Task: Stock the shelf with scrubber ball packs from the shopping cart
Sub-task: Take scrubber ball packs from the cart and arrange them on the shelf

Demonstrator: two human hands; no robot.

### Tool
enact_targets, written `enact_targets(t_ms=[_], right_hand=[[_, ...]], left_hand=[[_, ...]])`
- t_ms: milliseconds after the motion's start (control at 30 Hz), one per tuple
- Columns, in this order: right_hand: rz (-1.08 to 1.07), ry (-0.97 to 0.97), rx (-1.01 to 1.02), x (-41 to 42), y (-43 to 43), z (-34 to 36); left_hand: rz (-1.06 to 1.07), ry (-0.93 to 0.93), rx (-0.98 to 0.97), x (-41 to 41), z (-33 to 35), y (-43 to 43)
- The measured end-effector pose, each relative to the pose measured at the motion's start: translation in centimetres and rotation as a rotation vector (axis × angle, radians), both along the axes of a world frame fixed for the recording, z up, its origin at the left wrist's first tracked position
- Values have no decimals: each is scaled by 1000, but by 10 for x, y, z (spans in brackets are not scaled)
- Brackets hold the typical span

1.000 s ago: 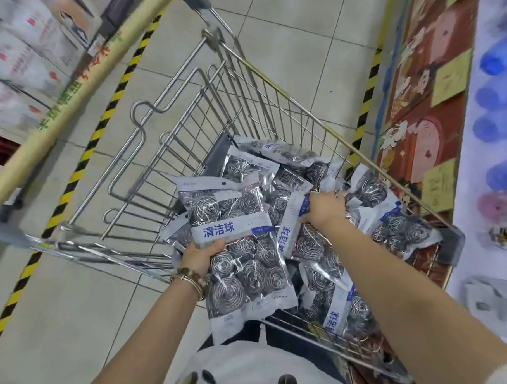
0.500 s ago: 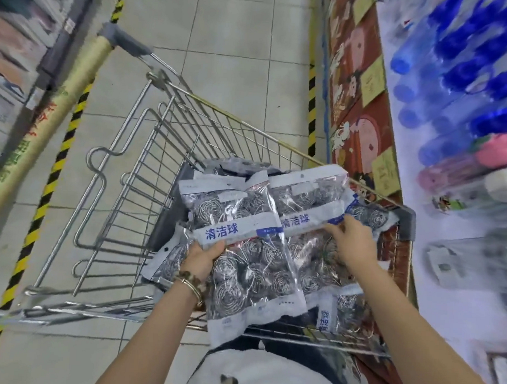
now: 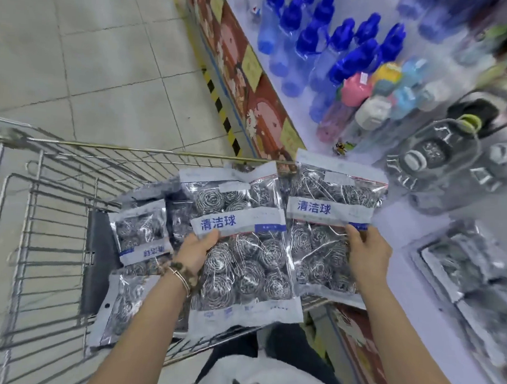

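Two scrubber ball packs are lifted out of the shopping cart (image 3: 109, 149) and are on their way to the shelf (image 3: 424, 234); this is the carry step, with nothing set down yet.

The left hand (image 3: 197, 247), a beaded bracelet (image 3: 182, 273) on its wrist, grasps the left pack (image 3: 243, 267) at its left edge. The thumb presses the front just under the blue-lettered label band, and the fingers go behind the pack, out of sight. This pack hangs at the centre of the frame, above the cart's near end.

The right hand (image 3: 368, 255) grasps the right pack (image 3: 326, 224) at its right edge, with the thumb on the front and the other fingers curled behind. That pack is right of centre, already over the shelf's front edge, and its left side touches or slightly overlaps the left pack.

More packs (image 3: 141, 230) lie in the cart at lower left, so the stocking looks far from finished. At the right edge of the frame, blurred, there seem to be stocked packs (image 3: 475, 274) lying flat on the shelf. Blue bottles (image 3: 340, 50) and clear lidded containers (image 3: 430, 162) fill the upper right.

The next move probably calls for swinging both packs right and lowering them flat beside the stocked ones. The slippery film and the loose balls inside mean a pack could sag or slide from a one-edge hold, and the right pack must pass clear of the containers.
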State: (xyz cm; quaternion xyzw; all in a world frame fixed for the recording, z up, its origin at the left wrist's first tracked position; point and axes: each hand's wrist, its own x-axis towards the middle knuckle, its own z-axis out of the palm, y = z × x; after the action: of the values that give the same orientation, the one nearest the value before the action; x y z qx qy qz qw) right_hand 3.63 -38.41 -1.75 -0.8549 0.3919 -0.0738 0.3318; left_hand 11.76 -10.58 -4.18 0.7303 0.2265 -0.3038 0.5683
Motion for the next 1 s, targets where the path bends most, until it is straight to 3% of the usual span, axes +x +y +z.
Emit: enact_targets(t_ms=[367, 600, 733, 1000], right_hand=[[-426, -214, 115, -142, -73, 17], [-503, -154, 118, -271, -122, 12], [-595, -244, 123, -348, -145, 8], [-889, -305, 98, -482, -178, 14]], left_hand=[[-321, -99, -106, -46, 34, -134], [-449, -133, -116, -140, 43, -225], [-534, -132, -145, -202, 41, -273], [-670, 9, -109, -297, 18, -350]])
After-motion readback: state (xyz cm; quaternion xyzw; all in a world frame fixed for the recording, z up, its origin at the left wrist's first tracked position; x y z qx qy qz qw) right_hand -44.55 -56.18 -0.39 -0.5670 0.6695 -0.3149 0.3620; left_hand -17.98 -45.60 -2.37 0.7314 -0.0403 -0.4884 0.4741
